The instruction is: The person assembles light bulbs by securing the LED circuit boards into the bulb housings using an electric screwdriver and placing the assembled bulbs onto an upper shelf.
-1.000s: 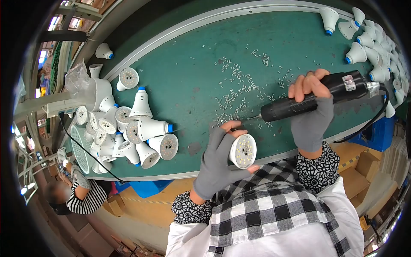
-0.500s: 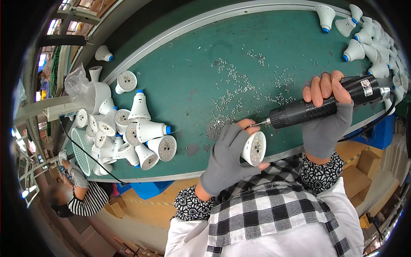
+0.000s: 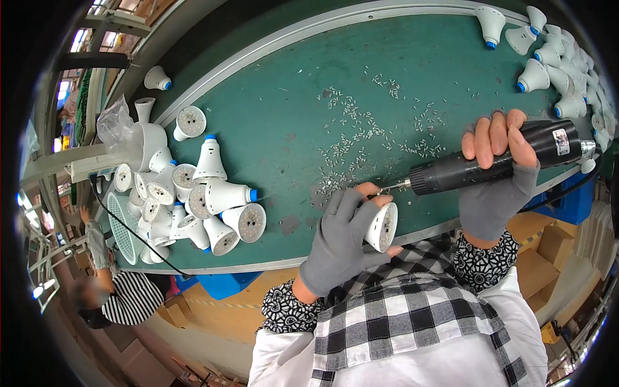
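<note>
My left hand [image 3: 342,242], in a grey fingerless glove, is closed around a white LED bulb [image 3: 383,228] whose dotted round face points right. Its index fingertip is by the tip of the driver bit; whether a screw is pinched there is too small to tell. My right hand [image 3: 496,174], gloved alike, grips a black electric screwdriver [image 3: 451,173] lying nearly level, its bit pointing left toward my left fingers. Small silvery screws [image 3: 348,138] lie scattered on the green tabletop just beyond both hands.
A heap of white bulbs [image 3: 187,193] stands at the left beside a pale green basket [image 3: 122,226]. More bulbs [image 3: 561,71] crowd the far right. The table's raised metal rim [image 3: 271,42] curves along the back. Another person in a striped top [image 3: 134,298] is at lower left.
The screwdriver and my right hand have shifted slightly right. The bulb in my left hand has turned a little, its face now more edge-on. The other person's arm has moved.
</note>
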